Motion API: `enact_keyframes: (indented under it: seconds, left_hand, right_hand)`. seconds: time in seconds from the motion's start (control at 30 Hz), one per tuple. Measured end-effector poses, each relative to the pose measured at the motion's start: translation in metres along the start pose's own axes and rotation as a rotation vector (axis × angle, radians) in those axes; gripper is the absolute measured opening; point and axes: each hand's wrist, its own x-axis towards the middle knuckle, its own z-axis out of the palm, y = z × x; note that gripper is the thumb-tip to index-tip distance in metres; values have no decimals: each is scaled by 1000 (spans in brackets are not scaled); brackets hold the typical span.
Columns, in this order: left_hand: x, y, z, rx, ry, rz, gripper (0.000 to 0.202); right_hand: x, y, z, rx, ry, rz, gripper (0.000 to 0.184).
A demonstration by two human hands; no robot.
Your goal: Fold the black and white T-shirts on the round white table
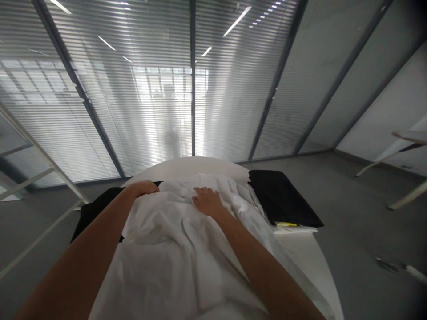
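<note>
A crumpled white garment (173,249) lies spread over a round white table (310,262). My left hand (143,188) rests at its far left edge, fingers curled over the cloth's rim. My right hand (207,200) lies flat on the middle of the garment with fingers stretched out toward the far end. Both forearms reach forward over the cloth.
A folded black cloth (282,198) lies on the table's right side, over a white sheet with a yellow mark (287,225). Another dark cloth (91,213) hangs at the left. Glass walls with blinds stand behind; a white frame (40,178) left, a table's legs (400,178) right.
</note>
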Motion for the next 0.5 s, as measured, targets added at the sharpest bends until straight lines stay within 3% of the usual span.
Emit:
enact_keyframes:
  seconds: [0.13,0.27,0.37,0.5]
  left_hand:
    - [15,-5,-4,-28,-65,110,23]
    - [35,-6,-9,-67,-4,153,34]
    - [54,-1,2,-54,73,78,43]
    - [61,-7,24,65,57,2,40]
  right_hand:
    - [4,8,25,40,-40,7,55]
    - [9,19,38,58,22,41,58]
    - [12,23,43,51,54,72,59]
    - [13,23,44,44,46,71,59]
